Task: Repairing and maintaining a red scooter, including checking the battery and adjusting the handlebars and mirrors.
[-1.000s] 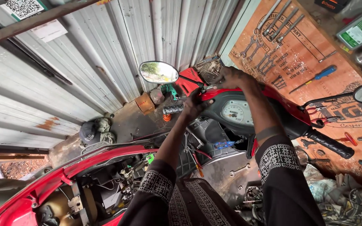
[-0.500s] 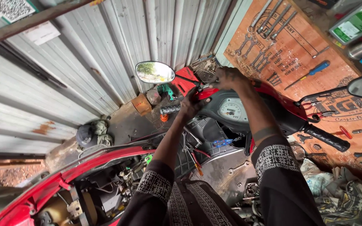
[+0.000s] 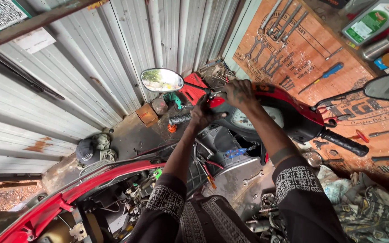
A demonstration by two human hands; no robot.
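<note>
Both hands stay put across the last second: the left hand (image 3: 202, 116) grips the left handlebar grip (image 3: 179, 119), the right hand (image 3: 239, 93) presses on the red handlebar cover (image 3: 289, 112) (its fingers' clasp hidden), beside the mirror (image 3: 161, 80).

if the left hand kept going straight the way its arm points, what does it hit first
Probably the left mirror. The left hand sits at the grip end of the red handlebar cover, its forearm aimed up toward the mirror stalk; the metal wall lies beyond. Depth is unclear.

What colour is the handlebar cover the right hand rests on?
Red, seen in the head view: the handlebar cover under the right hand.
</note>
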